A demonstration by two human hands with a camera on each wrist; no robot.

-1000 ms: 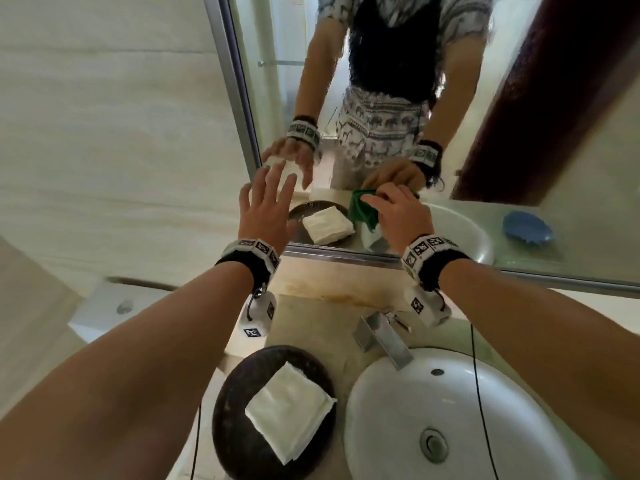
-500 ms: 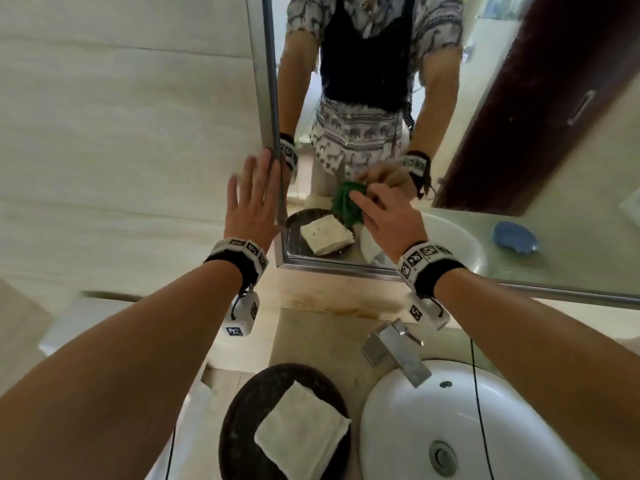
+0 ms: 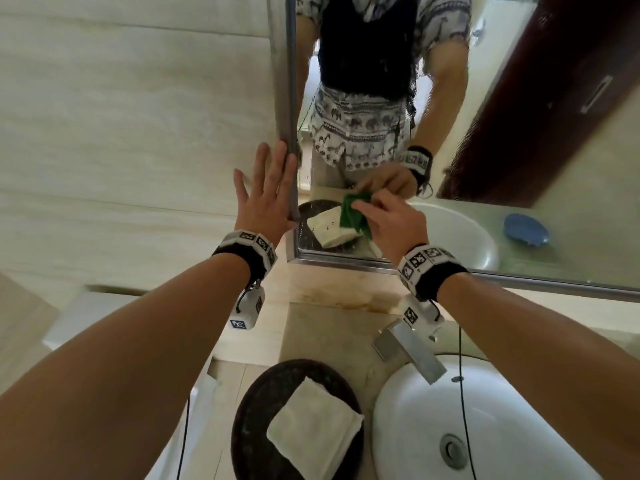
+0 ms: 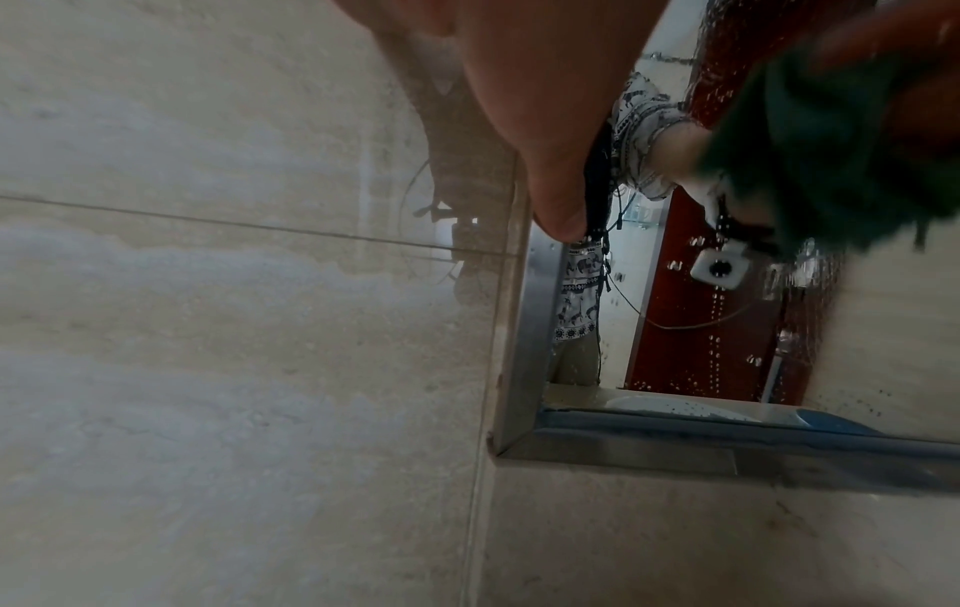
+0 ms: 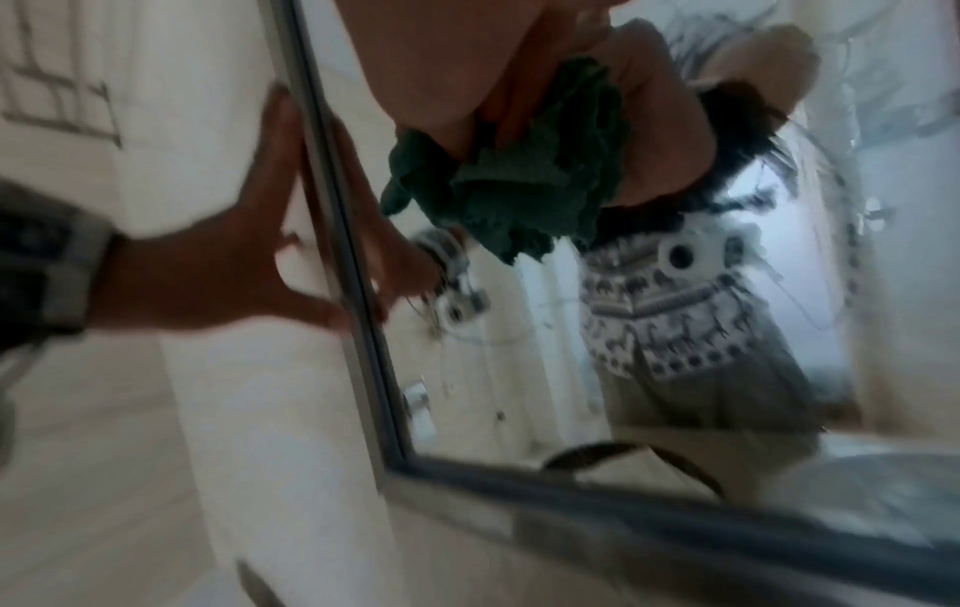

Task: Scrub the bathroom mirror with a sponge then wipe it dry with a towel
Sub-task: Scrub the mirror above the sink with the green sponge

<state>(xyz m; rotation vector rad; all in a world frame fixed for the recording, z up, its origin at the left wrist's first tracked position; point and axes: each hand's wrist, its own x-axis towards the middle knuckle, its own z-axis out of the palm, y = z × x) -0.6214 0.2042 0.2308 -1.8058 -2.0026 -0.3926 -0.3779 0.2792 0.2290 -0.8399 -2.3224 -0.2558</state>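
Head view: right hand (image 3: pixel 391 223) fingers clamp green sponge (image 3: pixel 351 216) on mirror (image 3: pixel 519 133) (wet); left hand (image 3: pixel 266 202) fingers spread flat.

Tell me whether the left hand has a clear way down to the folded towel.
Probably yes. The left hand lies flat against the mirror frame, holding nothing; the folded towel sits uncovered on the dark tray below.

The right hand (image 3: pixel 391 223) covers most of the green sponge (image 3: pixel 349 216). At six o'clock the head view's edge cuts off the sink (image 3: pixel 415 427). The right wrist view is blurred.
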